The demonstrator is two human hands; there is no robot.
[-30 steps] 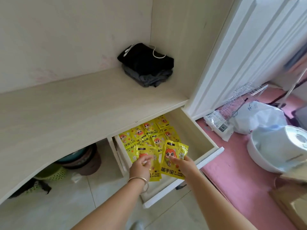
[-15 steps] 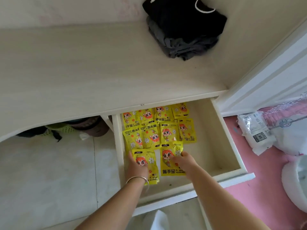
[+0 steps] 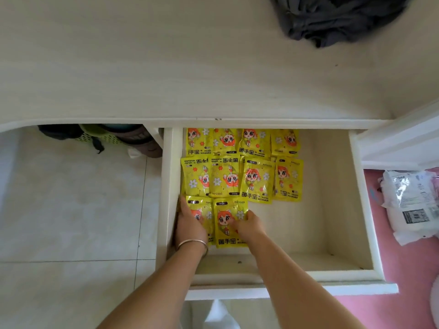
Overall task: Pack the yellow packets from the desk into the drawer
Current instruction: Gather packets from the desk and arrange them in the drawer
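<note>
While both forearms reach up from the bottom of the frame, the left hand (image 3: 190, 220) lies flat on one yellow packet (image 3: 202, 210) beside the left wall of the drawer (image 3: 363, 210), and the right hand (image 3: 248, 225) pinches the right edge of the neighbouring packet (image 3: 228, 224). These pouches look light, limp and slick, so I would take them by the sealed edges. Further up, the earlier rows of packets (image 3: 242, 165) lie flat. Half a second ago the two front packets were angled; now they sit squarer, probably settled. At the top, the desk (image 3: 142, 67) shows only dark clothes (image 3: 332, 17).
</note>
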